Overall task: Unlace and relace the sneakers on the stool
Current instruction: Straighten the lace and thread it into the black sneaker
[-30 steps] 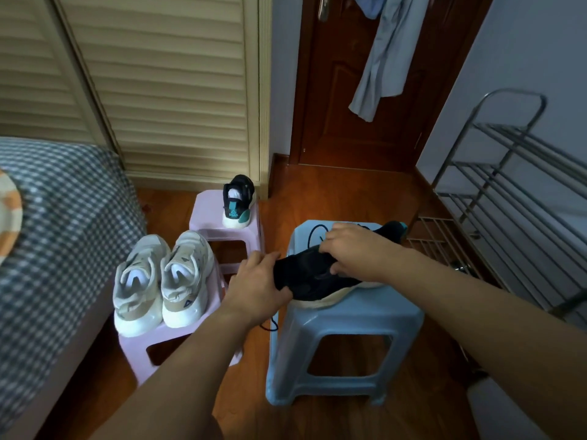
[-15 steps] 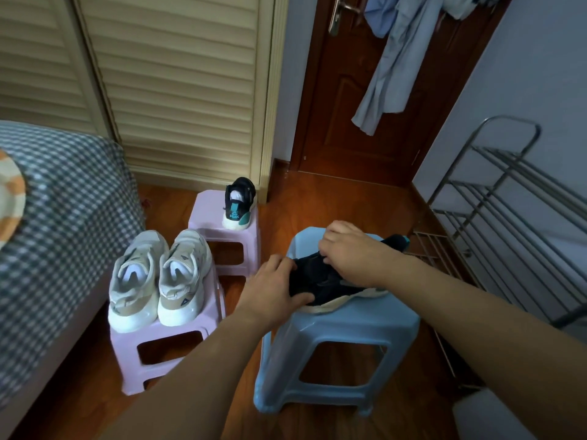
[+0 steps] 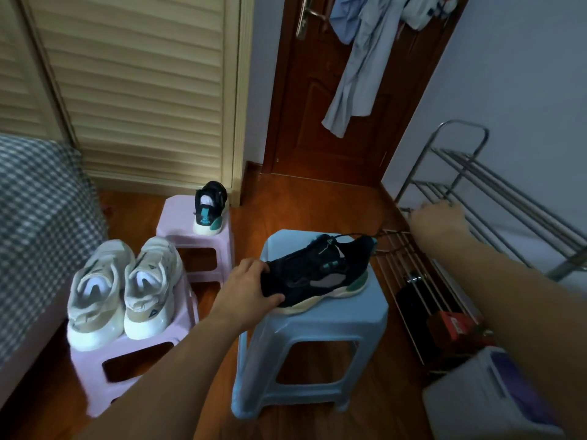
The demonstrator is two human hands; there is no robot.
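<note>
A black sneaker (image 3: 317,274) with a cream sole and teal heel lies on the light blue stool (image 3: 349,315), toe toward me. My left hand (image 3: 246,287) grips its toe end, thumb on the side. My right hand (image 3: 440,220) is blurred, out to the right and above the shoe, fingers curled. A thin black lace (image 3: 355,235) runs taut from the shoe's collar toward that hand, which seems to pinch its end. The matching black sneaker (image 3: 209,208) stands on the far pink stool (image 3: 178,217).
A pair of white sneakers (image 3: 124,287) sits on the near pink stool (image 3: 133,350) at the left, beside a checked bed (image 3: 38,217). A metal shoe rack (image 3: 476,185) lines the right wall. A white bin (image 3: 476,401) stands at lower right.
My right hand left the top of the black sneaker and swung out to the right, drawing the lace with it. My left hand stays on the toe. The camera tilted up.
</note>
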